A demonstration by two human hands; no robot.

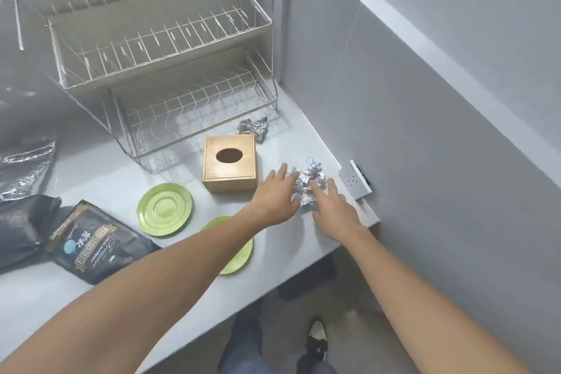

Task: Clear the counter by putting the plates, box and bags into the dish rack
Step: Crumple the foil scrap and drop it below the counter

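Observation:
A two-tier wire dish rack [158, 51] stands at the back of the white counter [170, 291], both tiers bare. In front of it sits a wooden tissue box [229, 165] with an oval hole. One green plate [164, 209] lies left of the box; a second green plate [239, 255] is partly hidden under my left forearm. A crumpled silver bag [308, 181] lies right of the box. My left hand [277, 194] and my right hand [334, 211] flank it with fingers spread, touching its sides. Another crumpled silver bag [254, 127] lies by the rack's front right foot.
Black printed pouches [91, 244] and a shiny foil bag [24, 167] lie at the counter's left. A white wall socket [356, 181] sits on the grey wall just right of my hands. The counter edge drops to the floor, where my feet show.

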